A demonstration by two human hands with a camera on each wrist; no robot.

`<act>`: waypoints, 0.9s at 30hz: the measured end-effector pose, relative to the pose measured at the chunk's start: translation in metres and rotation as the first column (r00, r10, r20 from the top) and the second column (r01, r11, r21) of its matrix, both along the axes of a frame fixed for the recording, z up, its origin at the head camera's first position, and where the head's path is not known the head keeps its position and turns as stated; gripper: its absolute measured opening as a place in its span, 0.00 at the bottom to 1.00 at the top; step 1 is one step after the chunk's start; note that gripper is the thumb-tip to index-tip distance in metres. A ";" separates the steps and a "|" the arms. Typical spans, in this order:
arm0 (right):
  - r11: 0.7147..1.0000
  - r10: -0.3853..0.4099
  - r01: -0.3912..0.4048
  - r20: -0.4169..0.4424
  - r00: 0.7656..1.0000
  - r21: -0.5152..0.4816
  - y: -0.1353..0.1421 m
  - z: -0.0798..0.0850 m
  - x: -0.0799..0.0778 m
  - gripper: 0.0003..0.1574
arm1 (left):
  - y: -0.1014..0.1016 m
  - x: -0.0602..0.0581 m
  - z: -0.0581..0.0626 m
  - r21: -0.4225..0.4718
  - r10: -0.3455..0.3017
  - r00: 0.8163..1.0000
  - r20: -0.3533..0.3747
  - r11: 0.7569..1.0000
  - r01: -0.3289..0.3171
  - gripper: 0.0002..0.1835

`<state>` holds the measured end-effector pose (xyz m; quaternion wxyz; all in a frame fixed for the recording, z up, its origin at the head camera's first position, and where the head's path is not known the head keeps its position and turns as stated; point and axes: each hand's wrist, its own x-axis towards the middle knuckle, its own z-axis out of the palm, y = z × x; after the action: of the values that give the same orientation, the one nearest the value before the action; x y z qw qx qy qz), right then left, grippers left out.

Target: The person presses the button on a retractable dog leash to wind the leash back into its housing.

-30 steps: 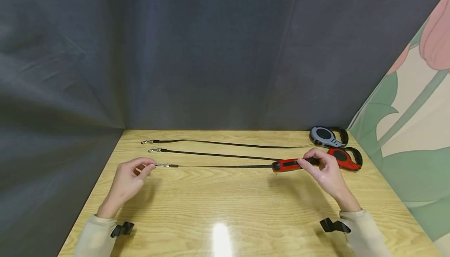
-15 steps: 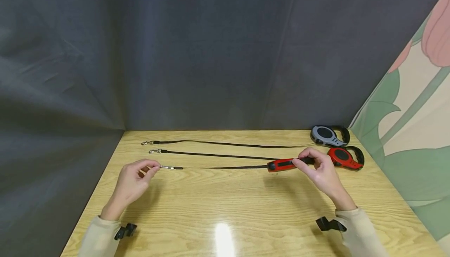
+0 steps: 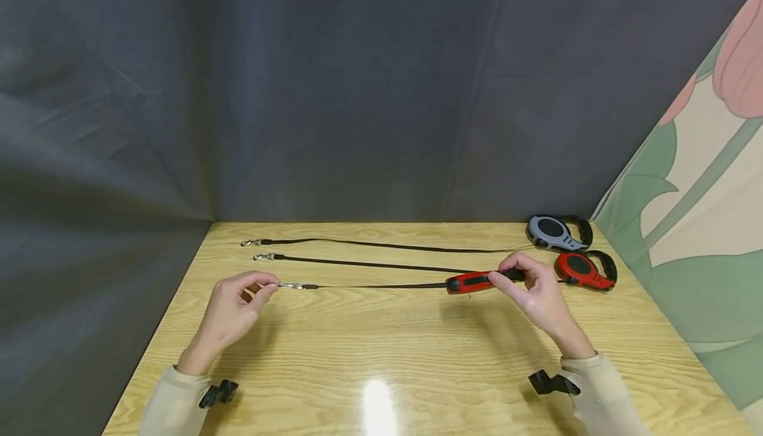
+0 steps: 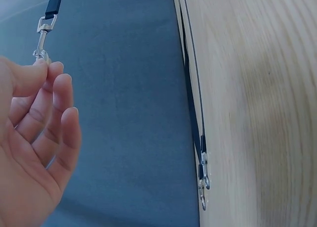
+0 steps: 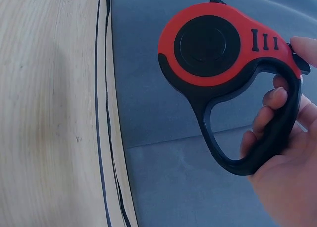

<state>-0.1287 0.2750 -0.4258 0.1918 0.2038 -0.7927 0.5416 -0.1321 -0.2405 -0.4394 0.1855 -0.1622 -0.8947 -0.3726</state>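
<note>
My right hand (image 3: 539,300) grips the black handle of a red-and-black retractable dog leash (image 5: 210,44), its fingers curled through the handle loop and the thumb at the button. In the head view the leash is held edge-on above the table. A black strap (image 3: 381,286) runs from its case, straight across to the left. At the strap's far end is a silver snap hook (image 4: 42,39), pinched between thumb and forefinger of my left hand (image 3: 232,313). The other left fingers are loosely bent in the left wrist view.
Behind lie a grey retractable leash (image 3: 554,232) and a second red one (image 3: 585,269) at the table's right. Their straps stretch left, ending in snap hooks (image 3: 250,242) near the left edge. A dark curtain (image 3: 357,91) hangs behind the wooden table (image 3: 334,363).
Both hands have moved closer together, the left one rightward with the snap hook and the right one leftward with the leash. The strap between them has become shorter.
</note>
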 end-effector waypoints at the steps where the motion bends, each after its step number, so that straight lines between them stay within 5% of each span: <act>1: 1.000 0.000 0.000 0.005 1.000 0.003 -0.001 0.000 0.000 0.13 | 0.000 -0.001 0.000 -0.004 0.000 1.000 0.000 1.000 0.000 0.06; 27: 0.999 0.024 -0.026 0.066 0.998 0.045 -0.020 -0.002 -0.003 0.11 | 0.012 -0.006 -0.007 -0.062 -0.052 0.998 -0.017 0.997 0.051 0.07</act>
<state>-0.1321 0.2548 -0.4283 0.1544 0.2003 -0.8080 0.5321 -0.1379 -0.2287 -0.4463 0.1790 -0.1943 -0.8995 -0.3479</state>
